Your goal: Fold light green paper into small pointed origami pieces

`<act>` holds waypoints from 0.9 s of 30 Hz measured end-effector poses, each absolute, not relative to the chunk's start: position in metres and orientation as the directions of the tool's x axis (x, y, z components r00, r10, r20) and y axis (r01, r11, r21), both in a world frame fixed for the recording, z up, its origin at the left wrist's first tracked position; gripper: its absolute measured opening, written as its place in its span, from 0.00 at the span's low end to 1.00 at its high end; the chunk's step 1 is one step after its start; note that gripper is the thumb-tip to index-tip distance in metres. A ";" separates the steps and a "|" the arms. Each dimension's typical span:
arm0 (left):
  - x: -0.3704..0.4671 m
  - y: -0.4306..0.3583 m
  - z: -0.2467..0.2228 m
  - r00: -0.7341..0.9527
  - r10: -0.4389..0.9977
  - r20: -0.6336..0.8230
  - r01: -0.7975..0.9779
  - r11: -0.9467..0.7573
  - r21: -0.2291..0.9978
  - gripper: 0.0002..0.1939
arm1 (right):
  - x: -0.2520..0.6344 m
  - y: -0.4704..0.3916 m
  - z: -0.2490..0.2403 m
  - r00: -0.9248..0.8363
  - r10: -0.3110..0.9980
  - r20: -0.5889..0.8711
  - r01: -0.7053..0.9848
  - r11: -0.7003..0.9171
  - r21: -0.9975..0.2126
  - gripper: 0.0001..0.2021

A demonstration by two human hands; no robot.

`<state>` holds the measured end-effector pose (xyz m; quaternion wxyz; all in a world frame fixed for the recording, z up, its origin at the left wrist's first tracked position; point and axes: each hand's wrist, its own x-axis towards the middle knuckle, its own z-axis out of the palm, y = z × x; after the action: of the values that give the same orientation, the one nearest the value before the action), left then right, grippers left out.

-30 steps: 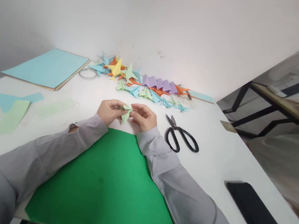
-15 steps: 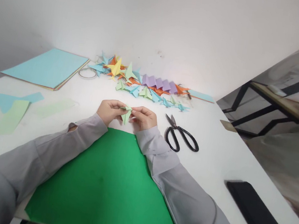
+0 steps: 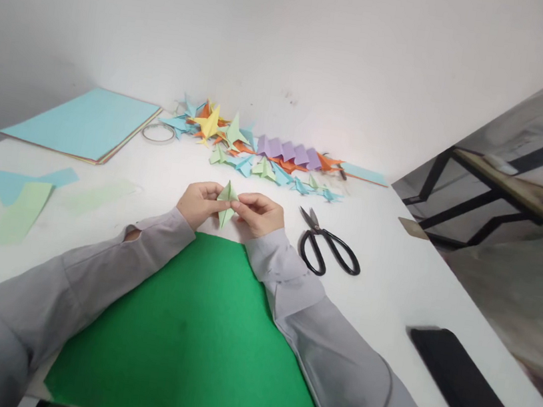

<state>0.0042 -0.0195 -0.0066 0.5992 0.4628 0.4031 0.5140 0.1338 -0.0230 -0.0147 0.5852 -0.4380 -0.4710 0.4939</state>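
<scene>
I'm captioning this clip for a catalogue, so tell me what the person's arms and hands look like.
Both arms wear long, plain grey sleeves: the left sleeve has a small opening near its cuff. The left hand and right hand are gloveless, with no rings visible.

Held ppr (image 3: 228, 193): lt grn. Sleeves (image 3: 303, 316): plain gry. Mat (image 3: 191, 340): solid grn. Tbl (image 3: 384, 266): wht. Scissors (image 3: 319, 231): blk handles, gry blades. Ppr stack (image 3: 85, 122): lt blu on top. Pleated strip (image 3: 289, 153): purp. Folded star (image 3: 210, 123): yel. Offcuts (image 3: 21, 212): lt blu, lt grn. Long slab (image 3: 472, 393): blk.
</scene>
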 end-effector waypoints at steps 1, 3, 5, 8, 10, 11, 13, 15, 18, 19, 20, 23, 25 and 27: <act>0.004 -0.019 -0.007 0.140 0.990 0.022 -0.253 0.014 0.967 0.13 | 0.133 -0.023 -0.014 0.088 0.990 0.114 -0.181 0.128 -0.975 0.15; 0.004 -0.019 -0.008 0.139 0.986 0.090 -0.256 -0.052 0.965 0.14 | 0.132 -0.024 -0.013 0.122 0.987 0.105 -0.196 0.127 -0.972 0.15; 0.003 -0.019 -0.008 0.137 0.977 0.164 -0.212 -0.133 0.968 0.15 | 0.132 -0.024 -0.011 0.123 0.987 0.099 -0.184 0.121 -0.976 0.15; 0.003 -0.019 -0.008 0.121 0.957 0.262 -0.106 -0.250 0.962 0.12 | 0.132 -0.025 -0.010 0.075 0.992 0.105 -0.144 0.115 -0.983 0.14; 0.002 -0.019 -0.007 0.111 0.950 0.291 -0.064 -0.285 0.956 0.09 | 0.133 -0.026 -0.010 0.058 0.991 0.117 -0.120 0.123 -0.985 0.13; 0.002 -0.019 -0.007 0.110 0.951 0.289 -0.057 -0.284 0.957 0.09 | 0.133 -0.026 -0.011 0.057 0.991 0.122 -0.105 0.127 -0.986 0.13; 0.002 -0.019 -0.008 0.107 0.957 0.270 -0.064 -0.265 0.962 0.09 | 0.134 -0.027 -0.012 0.052 0.990 0.132 -0.071 0.136 -0.988 0.13; 0.002 -0.019 -0.008 0.105 0.964 0.244 -0.080 -0.236 0.968 0.10 | 0.135 -0.026 -0.014 0.043 0.988 0.147 -0.036 0.148 -0.988 0.12; 0.003 -0.019 -0.007 0.101 0.973 0.207 -0.098 -0.197 0.975 0.12 | 0.135 -0.026 -0.015 0.034 0.987 0.160 -0.010 0.160 -0.987 0.11; 0.003 -0.019 -0.006 0.100 0.975 0.196 -0.105 -0.186 0.977 0.12 | 0.135 -0.026 -0.015 0.036 0.987 0.158 -0.010 0.158 -0.987 0.11; 0.003 -0.020 -0.006 0.099 0.977 0.188 -0.114 -0.177 0.978 0.12 | 0.135 -0.026 -0.015 0.040 0.987 0.154 -0.014 0.155 -0.988 0.12; 0.003 -0.019 -0.006 0.100 0.981 0.169 -0.148 -0.153 0.977 0.12 | 0.134 -0.027 -0.014 0.036 0.990 0.136 -0.037 0.138 -0.990 0.11; 0.003 -0.019 -0.007 0.103 0.982 0.157 -0.173 -0.138 0.975 0.12 | 0.133 -0.028 -0.013 0.030 0.991 0.127 -0.062 0.129 -0.990 0.11; 0.003 -0.018 -0.008 0.109 0.984 0.143 -0.197 -0.120 0.973 0.12 | 0.133 -0.029 -0.012 0.017 0.994 0.112 -0.087 0.113 -0.990 0.10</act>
<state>0.0028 -0.0177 -0.0084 0.5407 0.5117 0.3843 0.5459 0.1330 -0.0286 -0.0122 0.5517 -0.4516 -0.5020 0.4895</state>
